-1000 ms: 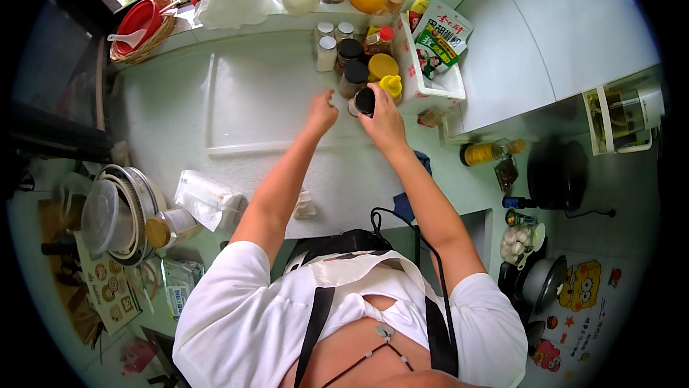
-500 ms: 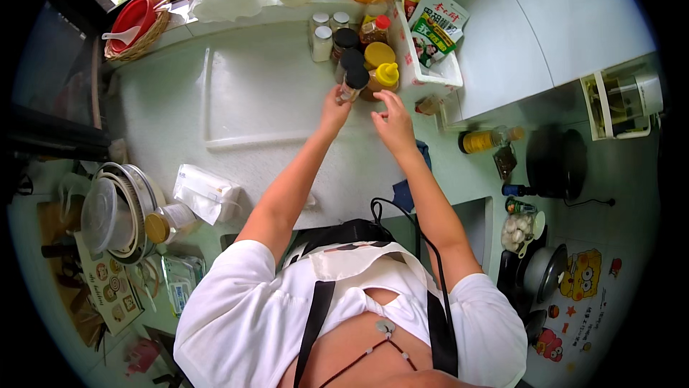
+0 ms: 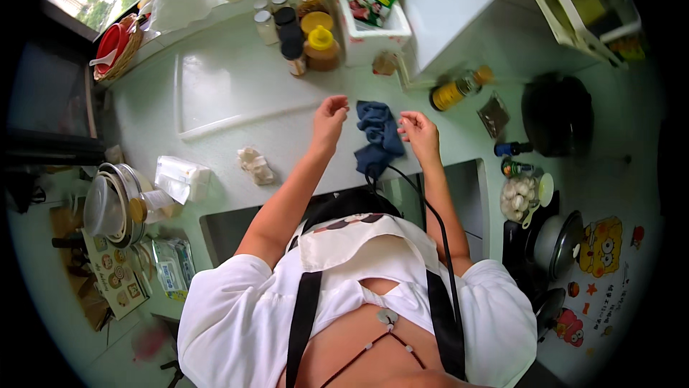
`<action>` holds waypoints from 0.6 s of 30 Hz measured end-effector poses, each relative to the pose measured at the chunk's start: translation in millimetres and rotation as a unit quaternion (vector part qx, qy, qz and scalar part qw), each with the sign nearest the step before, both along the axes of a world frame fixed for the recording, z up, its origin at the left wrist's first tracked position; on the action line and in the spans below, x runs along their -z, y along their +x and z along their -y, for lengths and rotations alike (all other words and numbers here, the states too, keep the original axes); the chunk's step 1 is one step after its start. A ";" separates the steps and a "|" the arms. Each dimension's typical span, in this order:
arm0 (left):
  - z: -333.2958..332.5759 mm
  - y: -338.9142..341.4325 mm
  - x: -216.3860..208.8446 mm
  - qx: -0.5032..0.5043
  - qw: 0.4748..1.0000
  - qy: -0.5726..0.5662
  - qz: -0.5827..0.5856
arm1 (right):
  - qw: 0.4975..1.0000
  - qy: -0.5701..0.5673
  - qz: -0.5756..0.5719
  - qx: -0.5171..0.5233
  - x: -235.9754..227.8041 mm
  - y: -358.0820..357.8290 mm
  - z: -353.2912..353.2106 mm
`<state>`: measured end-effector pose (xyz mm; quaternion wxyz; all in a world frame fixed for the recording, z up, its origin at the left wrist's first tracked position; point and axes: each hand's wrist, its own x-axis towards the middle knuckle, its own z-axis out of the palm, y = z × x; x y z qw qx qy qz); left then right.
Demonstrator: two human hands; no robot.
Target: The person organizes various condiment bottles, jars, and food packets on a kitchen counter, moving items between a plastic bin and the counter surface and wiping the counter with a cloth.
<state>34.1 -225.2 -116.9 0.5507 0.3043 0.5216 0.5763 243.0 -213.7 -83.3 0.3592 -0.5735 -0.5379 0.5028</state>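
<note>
My left hand (image 3: 329,122) hovers over the counter, just left of a crumpled dark blue cloth (image 3: 381,129). Its fingers are loosely bent and nothing is in them. On the cloth's other side is my right hand (image 3: 421,134), also without anything in it, fingers slightly curled and apart. Beyond my left hand, a small spice jar with a black lid (image 3: 293,56) stands at the front of a group of jars. Beside it are a squeeze bottle with a yellow cap (image 3: 321,49) and a white-lidded jar (image 3: 266,27).
A white box with seasoning packets (image 3: 373,42) borders the jars. An oil bottle (image 3: 459,89) and a dark pan (image 3: 558,115) lie to the right. A crumpled tissue (image 3: 255,165), a tissue pack (image 3: 181,178) and stacked bowls (image 3: 115,205) are on the left. A black cable (image 3: 439,244) crosses my right arm.
The black-lidded spice jar has left my left hand and now stands with the other jars. Both hands have drawn back toward me, on either side of the blue cloth. The view has shifted right.
</note>
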 end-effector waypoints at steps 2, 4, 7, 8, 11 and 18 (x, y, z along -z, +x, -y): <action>6.2 34.8 -5.6 0.063 0.998 -0.016 0.004 | 1.000 0.009 -0.009 0.011 2.2 28.5 0.7; 10.5 67.2 -0.1 0.112 0.993 -0.024 -0.025 | 1.000 0.011 -0.006 0.024 -0.4 60.4 7.9; 9.0 111.4 6.4 0.130 0.991 -0.004 -0.022 | 0.997 -0.001 -0.023 0.073 5.7 115.8 16.2; 8.6 127.4 7.2 0.135 0.991 0.006 -0.020 | 0.996 -0.001 -0.024 0.084 9.9 135.0 19.1; 5.2 157.5 16.1 0.166 0.985 0.004 -0.046 | 0.993 0.009 -0.043 0.112 24.6 182.2 26.7; -9.2 247.7 21.6 0.218 0.974 0.008 -0.055 | 0.979 -0.016 -0.024 0.202 41.5 262.9 50.0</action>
